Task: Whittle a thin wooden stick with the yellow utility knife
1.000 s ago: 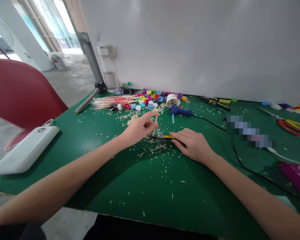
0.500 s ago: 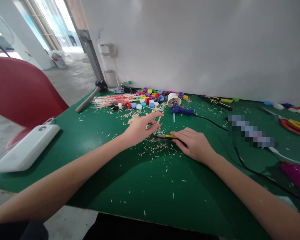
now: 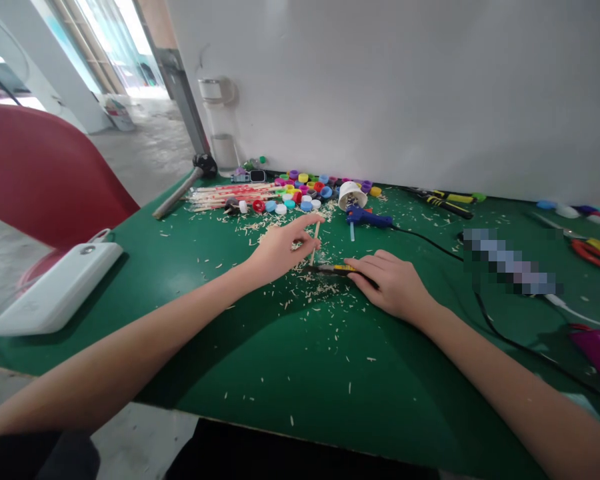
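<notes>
Between the thumb and fingers of my left hand (image 3: 283, 248) is a thin wooden stick (image 3: 316, 235), held nearly upright over the table. My right hand (image 3: 387, 280) is closed round the yellow and black handle of a utility knife (image 3: 337, 269). The knife points left, and its blade is by the stick's lower end; I cannot tell whether they touch. Pale wood shavings (image 3: 325, 291) are scattered on the green table (image 3: 260, 363) beneath and around both hands.
Behind the hands lie bottle caps (image 3: 306, 206), a bundle of sticks (image 3: 230, 195), a white cup (image 3: 353, 195) and a blue glue gun (image 3: 370, 218) with its cable. A hammer (image 3: 180, 193) and power bank (image 3: 57, 287) are left; pliers (image 3: 450, 205) and scissors (image 3: 593, 250) right.
The view has shifted slightly. The stick has become a little more upright in my left hand, with the knife still near its lower end. Both hands keep their grip.
</notes>
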{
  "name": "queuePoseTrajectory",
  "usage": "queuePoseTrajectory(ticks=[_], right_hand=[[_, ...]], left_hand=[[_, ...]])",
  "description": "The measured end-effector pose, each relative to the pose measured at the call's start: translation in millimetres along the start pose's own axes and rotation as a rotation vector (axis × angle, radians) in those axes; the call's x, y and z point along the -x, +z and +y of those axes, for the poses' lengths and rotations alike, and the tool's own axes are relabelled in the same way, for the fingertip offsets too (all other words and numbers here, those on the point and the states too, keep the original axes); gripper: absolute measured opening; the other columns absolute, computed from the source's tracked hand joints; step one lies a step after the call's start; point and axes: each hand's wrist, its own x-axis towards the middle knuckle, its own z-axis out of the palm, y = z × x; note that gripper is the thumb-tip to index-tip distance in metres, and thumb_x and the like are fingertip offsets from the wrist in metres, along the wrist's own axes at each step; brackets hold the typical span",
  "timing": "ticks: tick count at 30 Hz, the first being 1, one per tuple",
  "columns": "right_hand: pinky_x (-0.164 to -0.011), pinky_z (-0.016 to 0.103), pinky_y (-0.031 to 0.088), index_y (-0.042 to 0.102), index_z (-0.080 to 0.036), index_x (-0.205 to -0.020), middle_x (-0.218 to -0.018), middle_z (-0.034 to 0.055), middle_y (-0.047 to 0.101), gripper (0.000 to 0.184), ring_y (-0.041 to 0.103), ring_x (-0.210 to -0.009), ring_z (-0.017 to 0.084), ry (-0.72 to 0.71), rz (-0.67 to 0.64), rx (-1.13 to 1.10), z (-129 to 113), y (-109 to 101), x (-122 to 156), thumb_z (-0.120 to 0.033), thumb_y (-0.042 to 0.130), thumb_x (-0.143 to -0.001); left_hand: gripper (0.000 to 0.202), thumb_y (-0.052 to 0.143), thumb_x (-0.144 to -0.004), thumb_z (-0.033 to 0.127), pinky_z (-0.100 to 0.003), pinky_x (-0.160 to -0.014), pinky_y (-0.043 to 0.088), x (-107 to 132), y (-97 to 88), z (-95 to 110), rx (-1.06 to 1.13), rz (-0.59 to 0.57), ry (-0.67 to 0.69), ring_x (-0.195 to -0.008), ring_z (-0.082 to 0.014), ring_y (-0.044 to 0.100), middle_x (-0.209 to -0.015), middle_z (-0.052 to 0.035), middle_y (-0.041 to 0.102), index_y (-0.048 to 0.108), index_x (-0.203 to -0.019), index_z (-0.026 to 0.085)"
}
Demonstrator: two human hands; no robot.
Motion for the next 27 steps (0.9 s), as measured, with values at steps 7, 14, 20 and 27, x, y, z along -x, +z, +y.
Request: queuePoseTrajectory(ticks=[7, 14, 20, 27], right_hand=[[-0.057, 0.028, 0.039, 0.066, -0.019, -0.108, -0.09, 0.0051, 0.072, 0.029, 0.055, -0.075, 0.017, -0.003, -0.041, -0.005, 0.6, 0.3, -2.1, -0.034, 0.045, -0.096], [-0.062, 0.03, 0.041, 0.066, -0.019, -0.111, -0.091, 0.0055, 0.072, 0.03, 0.057, -0.074, 0.017, 0.031, -0.04, -0.084, 1.4, -0.1, -2.2, -0.034, 0.045, -0.095], [-0.063, 0.031, 0.042, 0.066, -0.019, -0.11, -0.086, 0.0051, 0.071, 0.03, 0.056, -0.071, 0.017, 0.079, -0.014, -0.121, 2.4, -1.4, -4.2, -0.034, 0.044, -0.095], [-0.06, 0.03, 0.041, 0.067, -0.019, -0.109, -0.085, 0.0038, 0.072, 0.029, 0.055, -0.07, 0.017, 0.074, -0.028, -0.098, 3.7, 0.8, -4.4, -0.034, 0.046, -0.095]], left_hand=[[0.039, 0.045, -0.092, 0.032, -0.022, -0.045, 0.034, 0.4, -0.6, 0.3, -0.013, -0.011, 0.015, -0.036, -0.0017, 0.034, -0.089, -0.0004, 0.075, 0.045, -0.13, 0.024], [0.046, 0.043, -0.092, 0.027, -0.022, -0.046, 0.036, 2.8, 1.6, 1.7, -0.001, -0.003, 0.015, -0.041, -0.0033, 0.041, -0.095, -0.0018, 0.075, 0.036, -0.138, 0.022], [0.042, 0.045, -0.09, 0.025, -0.021, -0.055, 0.043, 2.1, 2.1, -1.0, 0.01, 0.001, 0.032, -0.056, -0.0063, 0.057, -0.091, -0.0016, 0.074, 0.041, -0.132, 0.021], [0.045, 0.055, -0.087, 0.03, -0.025, -0.071, 0.051, 0.1, 4.5, -5.6, 0.018, 0.053, 0.052, -0.074, -0.0107, 0.063, -0.082, 0.0003, 0.068, 0.044, -0.13, 0.023]])
